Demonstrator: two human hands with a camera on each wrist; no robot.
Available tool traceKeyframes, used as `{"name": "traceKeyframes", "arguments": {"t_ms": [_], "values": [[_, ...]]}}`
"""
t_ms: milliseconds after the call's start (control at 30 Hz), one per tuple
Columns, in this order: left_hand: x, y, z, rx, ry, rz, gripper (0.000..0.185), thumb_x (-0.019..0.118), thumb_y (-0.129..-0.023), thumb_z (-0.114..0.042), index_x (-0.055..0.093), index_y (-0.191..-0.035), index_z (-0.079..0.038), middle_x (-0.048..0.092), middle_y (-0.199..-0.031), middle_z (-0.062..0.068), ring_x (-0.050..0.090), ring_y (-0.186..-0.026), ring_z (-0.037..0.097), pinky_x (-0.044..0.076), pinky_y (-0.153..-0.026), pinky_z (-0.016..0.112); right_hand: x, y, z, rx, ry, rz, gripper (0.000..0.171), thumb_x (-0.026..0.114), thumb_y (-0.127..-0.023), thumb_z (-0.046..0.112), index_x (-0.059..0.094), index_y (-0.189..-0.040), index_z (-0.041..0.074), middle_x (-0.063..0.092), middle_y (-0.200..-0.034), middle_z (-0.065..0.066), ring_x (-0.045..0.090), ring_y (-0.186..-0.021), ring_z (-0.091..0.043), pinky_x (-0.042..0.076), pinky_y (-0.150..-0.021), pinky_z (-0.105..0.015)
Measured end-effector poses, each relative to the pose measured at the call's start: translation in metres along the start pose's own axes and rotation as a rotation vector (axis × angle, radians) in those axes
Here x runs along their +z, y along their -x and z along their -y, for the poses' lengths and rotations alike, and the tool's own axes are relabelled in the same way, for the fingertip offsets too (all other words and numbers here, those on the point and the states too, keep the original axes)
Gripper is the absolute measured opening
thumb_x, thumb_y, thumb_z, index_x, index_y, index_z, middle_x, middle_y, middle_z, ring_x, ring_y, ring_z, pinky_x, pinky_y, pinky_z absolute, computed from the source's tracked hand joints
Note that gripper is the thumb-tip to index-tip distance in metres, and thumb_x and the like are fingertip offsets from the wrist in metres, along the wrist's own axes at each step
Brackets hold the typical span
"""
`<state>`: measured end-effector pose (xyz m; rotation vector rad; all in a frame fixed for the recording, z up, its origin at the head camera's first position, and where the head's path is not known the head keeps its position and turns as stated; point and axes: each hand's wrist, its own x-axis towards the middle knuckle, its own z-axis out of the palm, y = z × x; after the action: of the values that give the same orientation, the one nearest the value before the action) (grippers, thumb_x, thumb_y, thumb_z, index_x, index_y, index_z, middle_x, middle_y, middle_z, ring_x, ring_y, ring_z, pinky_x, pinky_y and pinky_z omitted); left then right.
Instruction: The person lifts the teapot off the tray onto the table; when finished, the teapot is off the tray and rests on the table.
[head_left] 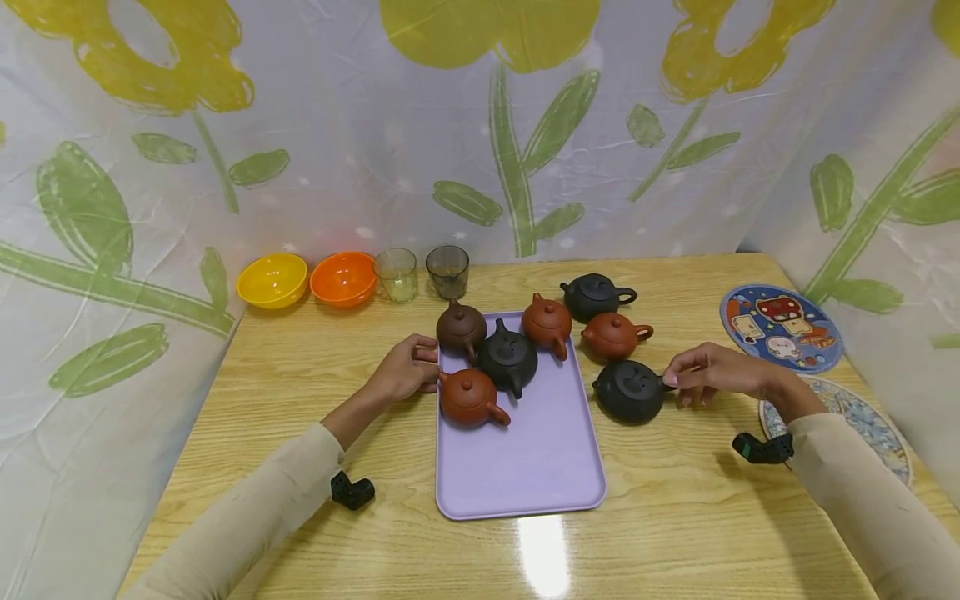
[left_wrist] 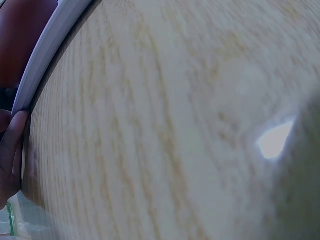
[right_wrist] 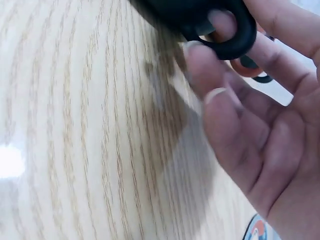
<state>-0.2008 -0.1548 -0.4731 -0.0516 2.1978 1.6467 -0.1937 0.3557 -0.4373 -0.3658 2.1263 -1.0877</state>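
Right wrist view shows the right hand (right_wrist: 260, 125) with a finger threaded through the loop handle of the black teapot (right_wrist: 200, 15), the other fingers curled loosely beneath it, so the hand grasps the pot by its handle. From the head view, that right hand (head_left: 712, 371) reaches in from the right with the forearm lying low over the wooden table (head_left: 300, 467), and the black teapot (head_left: 628, 390) sits on the wood just right of the lavender tray (head_left: 525, 467), not on it. The left hand (head_left: 408, 371) rests at the tray's left edge, fingers bent toward the rim beside the red-brown teapot (head_left: 468, 398) on the tray; whether it truly clasps the rim cannot be told. Left wrist view is mostly blurred wood grain, with only a fingertip against the tray's pale rim (left_wrist: 47, 47) at the frame's edge. On the tray also stand a dark brown, a black and an orange-brown pot; two more pots stand right of the tray, behind the held one.
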Motion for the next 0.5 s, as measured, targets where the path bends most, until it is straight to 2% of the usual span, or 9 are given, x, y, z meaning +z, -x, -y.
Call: {"name": "traceKeyframes", "arguments": {"t_ms": [133, 233, 333, 500], "values": [[0.001, -0.001, 0.001, -0.003, -0.002, 0.000, 0.052, 0.059, -0.093, 0.003, 0.041, -0.142, 0.003, 0.051, -0.123, 0.020, 0.066, -0.087, 0.015, 0.062, -0.071, 0.030, 0.002, 0.008, 0.001, 0.000, 0.035, -0.149, 0.034, 0.060, -0.102, 0.031, 0.066, -0.121, 0.004, 0.068, -0.101, -0.018, 0.066, -0.084, -0.029, 0.058, -0.070, -0.040], [0.001, -0.002, 0.001, 0.003, 0.005, 0.003, 0.052, 0.059, -0.093, 0.003, 0.041, -0.142, 0.003, 0.050, -0.123, 0.020, 0.066, -0.085, 0.014, 0.062, -0.071, 0.030, 0.004, 0.014, 0.008, -0.038, 0.054, -0.277, 0.037, 0.060, -0.102, 0.032, 0.064, -0.124, 0.003, 0.067, -0.104, -0.019, 0.064, -0.081, -0.033, 0.057, -0.067, -0.041], [0.000, -0.001, 0.001, 0.005, 0.010, 0.003, 0.052, 0.059, -0.093, 0.003, 0.040, -0.142, 0.004, 0.050, -0.124, 0.021, 0.066, -0.083, 0.012, 0.062, -0.071, 0.031, 0.011, 0.018, 0.021, -0.086, 0.066, -0.369, 0.036, 0.060, -0.102, 0.032, 0.064, -0.123, 0.003, 0.064, -0.104, -0.019, 0.063, -0.078, -0.033, 0.056, -0.066, -0.040], [0.000, 0.000, -0.001, 0.002, 0.003, 0.003, 0.053, 0.059, -0.093, 0.002, 0.040, -0.143, 0.004, 0.050, -0.126, 0.023, 0.066, -0.082, 0.012, 0.063, -0.072, 0.032, 0.033, 0.015, 0.049, -0.184, 0.040, -0.393, 0.028, 0.060, -0.102, 0.025, 0.066, -0.117, 0.002, 0.063, -0.096, -0.016, 0.063, -0.072, -0.030, 0.056, -0.061, -0.036]]}}
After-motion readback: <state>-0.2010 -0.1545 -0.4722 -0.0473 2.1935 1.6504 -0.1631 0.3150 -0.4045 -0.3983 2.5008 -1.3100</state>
